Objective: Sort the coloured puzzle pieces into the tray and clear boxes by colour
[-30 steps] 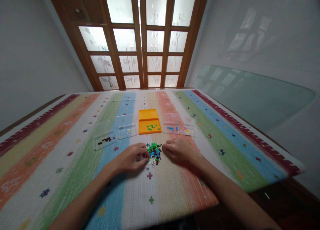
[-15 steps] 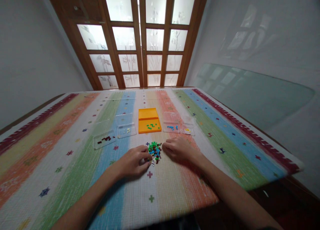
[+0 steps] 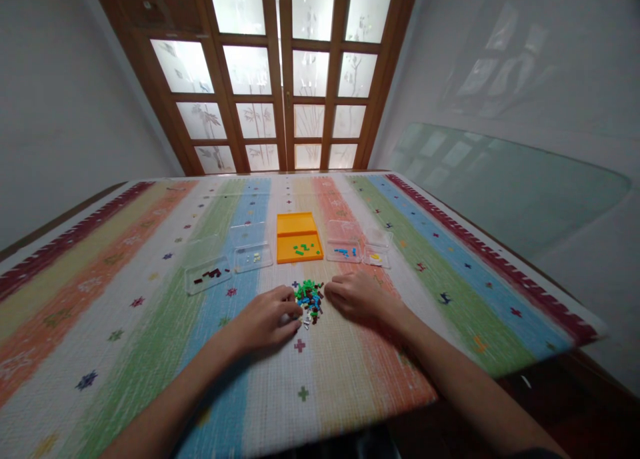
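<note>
Wooden doors (image 3: 310, 72) beyond striped tablecloth (image 3: 345, 379)

Pretty much all my light comes through the frosted panes (image 3: 246, 70) straight ahead, and they're nearly blown out, while the wall on my left (image 3: 55, 79) sits in grey gloom and the wall on my right (image 3: 560, 72) catches hazy window reflections. My left hand (image 3: 270, 316) and forearm throw a soft shadow on the worktop (image 3: 280, 399). Super wide lens, so the edges stretch badly, and the tiny pieces (image 3: 310, 296) look kinda mushy.
</note>
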Demonstrator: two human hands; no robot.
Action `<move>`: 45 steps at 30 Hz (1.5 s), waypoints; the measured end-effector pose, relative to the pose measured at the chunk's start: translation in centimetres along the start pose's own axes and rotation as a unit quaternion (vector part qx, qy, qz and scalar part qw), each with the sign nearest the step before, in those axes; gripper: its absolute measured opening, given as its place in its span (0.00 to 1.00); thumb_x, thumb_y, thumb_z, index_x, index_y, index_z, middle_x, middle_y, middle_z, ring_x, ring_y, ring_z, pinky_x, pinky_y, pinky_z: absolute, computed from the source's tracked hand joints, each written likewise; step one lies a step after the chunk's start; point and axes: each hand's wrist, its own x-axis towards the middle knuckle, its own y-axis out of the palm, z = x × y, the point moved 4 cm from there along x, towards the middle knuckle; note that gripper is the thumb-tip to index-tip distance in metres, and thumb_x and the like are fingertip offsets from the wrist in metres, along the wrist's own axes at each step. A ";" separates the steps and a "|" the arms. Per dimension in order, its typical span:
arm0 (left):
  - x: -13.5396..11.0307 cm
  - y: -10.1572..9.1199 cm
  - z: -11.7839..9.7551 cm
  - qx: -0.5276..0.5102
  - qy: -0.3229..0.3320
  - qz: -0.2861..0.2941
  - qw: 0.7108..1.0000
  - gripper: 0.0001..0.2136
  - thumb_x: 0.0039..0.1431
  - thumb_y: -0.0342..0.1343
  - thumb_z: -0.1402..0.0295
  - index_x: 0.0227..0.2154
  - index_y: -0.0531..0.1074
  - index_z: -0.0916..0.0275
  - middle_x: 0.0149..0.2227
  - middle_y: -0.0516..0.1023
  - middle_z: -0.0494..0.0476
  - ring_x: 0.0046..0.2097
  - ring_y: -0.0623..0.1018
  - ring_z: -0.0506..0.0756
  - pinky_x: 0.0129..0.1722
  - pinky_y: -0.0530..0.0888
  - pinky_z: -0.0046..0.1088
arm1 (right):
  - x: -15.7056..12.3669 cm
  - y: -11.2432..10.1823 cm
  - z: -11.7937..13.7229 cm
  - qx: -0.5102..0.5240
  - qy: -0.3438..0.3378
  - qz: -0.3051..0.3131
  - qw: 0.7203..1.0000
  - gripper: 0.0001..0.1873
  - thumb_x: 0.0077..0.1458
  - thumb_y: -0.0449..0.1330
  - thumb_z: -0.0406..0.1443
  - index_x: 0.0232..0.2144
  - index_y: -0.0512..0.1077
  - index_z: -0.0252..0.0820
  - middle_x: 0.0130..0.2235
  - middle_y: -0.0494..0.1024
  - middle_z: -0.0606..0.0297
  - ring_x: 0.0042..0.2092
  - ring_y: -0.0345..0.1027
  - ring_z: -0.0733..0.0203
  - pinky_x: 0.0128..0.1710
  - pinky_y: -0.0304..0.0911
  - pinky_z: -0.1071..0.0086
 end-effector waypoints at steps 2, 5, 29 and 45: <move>-0.1 0.1 0.3 -0.009 -0.010 0.005 1.000 0.06 0.64 0.56 0.70 0.36 0.78 0.59 0.36 0.73 0.56 0.37 0.74 0.54 0.37 0.71 0.31 | 0.0 0.0 0.0 -0.001 -0.001 -0.001 1.000 0.10 0.61 0.53 0.30 0.29 0.71 0.39 0.28 0.74 0.64 0.25 0.53 0.67 0.28 0.40 0.65; -0.1 0.1 0.6 -0.025 -0.019 0.012 0.999 0.05 0.64 0.55 0.70 0.36 0.77 0.60 0.38 0.73 0.57 0.38 0.74 0.54 0.39 0.72 0.31 | -0.1 0.0 0.0 0.003 0.000 -0.007 1.000 0.11 0.62 0.53 0.30 0.28 0.70 0.39 0.28 0.74 0.65 0.25 0.53 0.67 0.28 0.40 0.66; 0.1 0.2 -0.1 0.107 0.035 0.023 0.993 0.09 0.64 0.51 0.74 0.31 0.76 0.62 0.36 0.74 0.58 0.38 0.72 0.56 0.38 0.71 0.33 | 0.0 0.2 -0.1 0.013 0.004 0.001 1.000 0.11 0.62 0.52 0.30 0.29 0.71 0.39 0.28 0.74 0.64 0.26 0.54 0.67 0.29 0.41 0.65; 0.3 0.6 -0.5 0.085 0.016 -0.009 0.996 0.07 0.63 0.50 0.74 0.31 0.72 0.61 0.34 0.72 0.57 0.37 0.71 0.56 0.39 0.71 0.35 | 0.0 0.6 -0.3 -0.003 -0.002 0.014 1.000 0.10 0.62 0.53 0.30 0.30 0.72 0.38 0.29 0.75 0.63 0.26 0.55 0.66 0.29 0.41 0.65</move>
